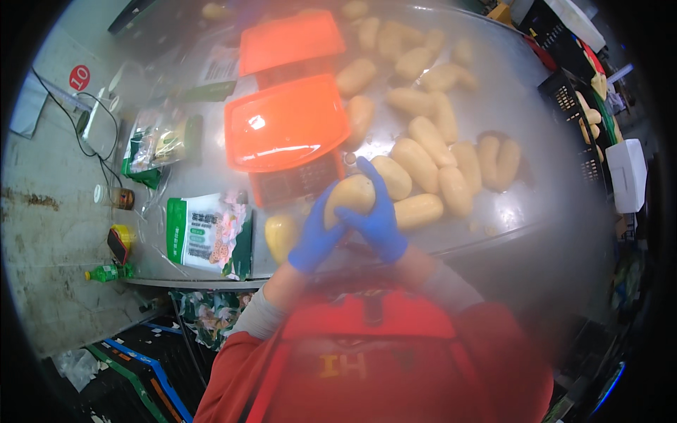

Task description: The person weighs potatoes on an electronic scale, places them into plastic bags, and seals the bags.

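Note:
Both my hands wear blue gloves and hold one pale lotus root segment (350,198) between them. My left hand (319,230) wraps its left side. My right hand (376,217) grips the right side, its thumb across the near end. Just left of my left hand lies a yellower segment (282,237) at the table's near edge. Several more lotus root segments (415,165) lie loose on the wet metal table (508,222), close beyond my right hand. An orange plastic basket (288,127) stands directly ahead of my left hand.
A second orange basket (291,45) stands farther back. Printed plastic bags (209,232) lie on the left, with a lidded jar (113,196) and a green bottle (108,273) near the wall. Black crates (574,127) stand beyond the right edge. Haze blurs parts of the view.

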`<state>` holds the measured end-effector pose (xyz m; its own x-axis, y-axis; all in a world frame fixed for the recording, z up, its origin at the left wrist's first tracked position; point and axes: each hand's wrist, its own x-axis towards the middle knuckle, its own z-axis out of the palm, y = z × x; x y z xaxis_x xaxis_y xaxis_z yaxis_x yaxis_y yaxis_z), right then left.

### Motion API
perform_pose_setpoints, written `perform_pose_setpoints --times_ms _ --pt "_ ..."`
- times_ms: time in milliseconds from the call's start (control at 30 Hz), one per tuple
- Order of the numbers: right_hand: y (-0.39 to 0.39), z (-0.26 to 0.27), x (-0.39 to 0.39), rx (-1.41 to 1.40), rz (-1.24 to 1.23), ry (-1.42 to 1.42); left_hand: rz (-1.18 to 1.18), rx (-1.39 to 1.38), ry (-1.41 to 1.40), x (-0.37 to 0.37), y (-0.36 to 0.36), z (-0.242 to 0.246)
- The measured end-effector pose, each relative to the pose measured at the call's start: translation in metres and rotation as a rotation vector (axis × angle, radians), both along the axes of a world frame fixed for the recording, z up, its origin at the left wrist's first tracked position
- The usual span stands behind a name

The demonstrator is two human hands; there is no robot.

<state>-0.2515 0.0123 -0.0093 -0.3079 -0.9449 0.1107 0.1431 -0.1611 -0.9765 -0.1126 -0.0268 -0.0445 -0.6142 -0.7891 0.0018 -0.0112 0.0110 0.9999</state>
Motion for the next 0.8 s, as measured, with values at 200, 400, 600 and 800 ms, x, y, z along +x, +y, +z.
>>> perform_pose_setpoints --times_ms 200,400,600,800 --pt "0.007 0.079 -0.016 -0.471 -0.055 0.468 0.024 0.968 0.792 0.002 -0.014 -0.006" --pt "0.015 0.041 0.02 -0.497 0.156 0.372 -0.194 1.169 0.944 -0.008 -0.001 0.042" --pt "0.01 0.085 0.006 -0.842 0.101 0.222 -0.262 1.014 0.974 0.0 -0.004 0.035" --pt "0.005 0.051 0.024 -0.551 0.149 0.404 -0.202 0.808 0.703 0.001 0.004 0.029"
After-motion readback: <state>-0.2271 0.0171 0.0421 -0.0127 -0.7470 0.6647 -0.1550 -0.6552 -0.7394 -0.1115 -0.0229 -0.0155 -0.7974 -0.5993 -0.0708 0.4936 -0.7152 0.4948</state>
